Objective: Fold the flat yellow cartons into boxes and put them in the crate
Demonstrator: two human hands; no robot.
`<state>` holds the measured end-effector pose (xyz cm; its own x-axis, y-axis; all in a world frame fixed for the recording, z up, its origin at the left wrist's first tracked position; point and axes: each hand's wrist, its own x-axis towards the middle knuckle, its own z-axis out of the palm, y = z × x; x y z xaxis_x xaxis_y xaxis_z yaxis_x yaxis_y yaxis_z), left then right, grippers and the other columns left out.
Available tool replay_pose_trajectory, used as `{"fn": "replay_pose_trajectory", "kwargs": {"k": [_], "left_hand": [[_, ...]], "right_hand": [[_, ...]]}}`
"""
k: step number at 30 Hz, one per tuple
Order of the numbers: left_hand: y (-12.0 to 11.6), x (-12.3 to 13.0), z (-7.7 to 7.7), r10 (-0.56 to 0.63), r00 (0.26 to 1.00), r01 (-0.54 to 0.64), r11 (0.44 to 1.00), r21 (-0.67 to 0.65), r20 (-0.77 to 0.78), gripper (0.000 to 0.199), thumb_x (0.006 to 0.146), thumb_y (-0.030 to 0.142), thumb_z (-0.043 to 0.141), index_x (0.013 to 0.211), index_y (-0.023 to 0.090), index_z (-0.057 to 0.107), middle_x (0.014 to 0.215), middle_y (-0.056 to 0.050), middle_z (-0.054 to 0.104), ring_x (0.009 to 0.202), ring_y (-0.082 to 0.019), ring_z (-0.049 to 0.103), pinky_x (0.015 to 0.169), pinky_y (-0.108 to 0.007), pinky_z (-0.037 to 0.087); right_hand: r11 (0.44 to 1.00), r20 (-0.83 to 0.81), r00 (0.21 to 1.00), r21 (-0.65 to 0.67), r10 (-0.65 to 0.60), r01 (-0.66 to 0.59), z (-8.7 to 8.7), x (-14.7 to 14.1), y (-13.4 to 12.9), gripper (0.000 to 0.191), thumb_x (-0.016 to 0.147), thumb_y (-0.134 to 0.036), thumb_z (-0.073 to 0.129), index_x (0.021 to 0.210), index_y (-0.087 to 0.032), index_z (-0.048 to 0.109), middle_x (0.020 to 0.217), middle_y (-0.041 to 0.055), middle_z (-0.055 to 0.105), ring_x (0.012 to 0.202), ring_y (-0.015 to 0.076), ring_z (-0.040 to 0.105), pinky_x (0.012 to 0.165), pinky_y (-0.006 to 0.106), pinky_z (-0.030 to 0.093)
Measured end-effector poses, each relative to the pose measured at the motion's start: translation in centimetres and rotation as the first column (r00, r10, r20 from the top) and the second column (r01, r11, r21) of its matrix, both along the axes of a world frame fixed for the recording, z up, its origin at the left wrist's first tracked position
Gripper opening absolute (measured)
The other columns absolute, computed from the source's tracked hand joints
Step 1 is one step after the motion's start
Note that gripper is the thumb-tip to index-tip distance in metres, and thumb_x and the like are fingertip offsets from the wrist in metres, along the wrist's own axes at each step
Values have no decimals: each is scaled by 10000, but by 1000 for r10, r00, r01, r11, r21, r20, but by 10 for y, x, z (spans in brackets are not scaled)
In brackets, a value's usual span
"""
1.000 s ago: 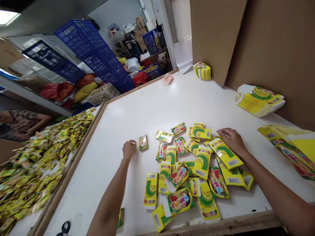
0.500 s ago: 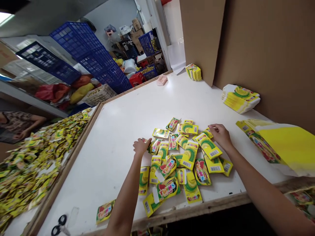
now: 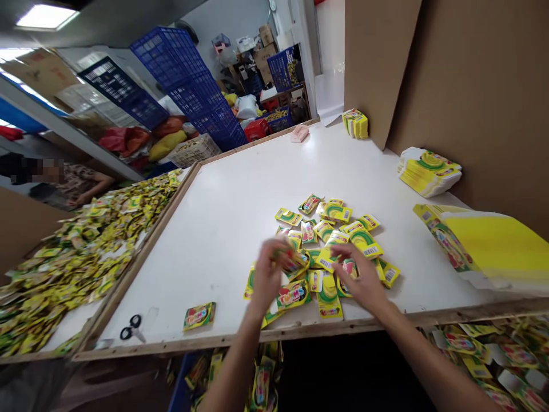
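Several small yellow and green packets [image 3: 328,293] lie in a loose pile near the front edge of the white table [image 3: 231,189]. Over the left part of the pile, my left hand [image 3: 271,269] is closed on a packet [image 3: 288,258] with a red and green face, blurred by motion. On the right side of the pile, my right hand [image 3: 357,273] is spread with its fingers apart and nothing visibly held, its fingertips close to a yellow packet [image 3: 326,260]. One more packet [image 3: 199,316] lies alone on the left.
Scissors [image 3: 132,329] lie at the front left. Stacked flat cartons [image 3: 430,170] and a large yellow sheet [image 3: 501,240] are at the right. Beyond a wooden rim, a packet heap [image 3: 98,246] lies near another person [image 3: 86,180]. Blue crates [image 3: 189,80] stand behind.
Both hands have come inward over the pile. My left hand has closed on a packet and raised it; my right hand has moved left with its fingers apart. The view has shifted.
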<state>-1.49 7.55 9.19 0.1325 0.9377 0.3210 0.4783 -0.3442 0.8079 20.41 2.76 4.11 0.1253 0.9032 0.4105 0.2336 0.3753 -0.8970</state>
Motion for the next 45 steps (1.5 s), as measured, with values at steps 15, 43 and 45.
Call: {"fn": "replay_pose_trajectory", "kwargs": {"k": [15,43,45], "left_hand": [[-94,43,-90,-29,863,229,912,-339,504,332,830,285,622,1122,256,467,1063,-55,629,1014,-201,621,905,-348,485],[-83,52,-81,77,862,63,964,-257,501,134,793,274,665,876,179,711,876,-49,689,852,-173,629,799,-281,487],[-84,53,-83,56,867,84,963,-256,495,145,791,263,665,903,189,719,908,-57,699,879,-183,637,817,-295,492]], "right_hand": [[960,35,972,-169,232,-223,-50,-7,-43,210,899,-315,513,1079,-238,589,1048,64,648,937,217,620,835,363,507],[978,69,985,-144,160,-149,-33,-17,-33,162,879,-324,563,870,-213,680,852,40,698,796,189,644,729,304,513],[980,50,984,-111,172,-165,-37,-16,-35,151,882,-315,564,879,-224,684,885,41,699,851,198,648,771,320,511]]}}
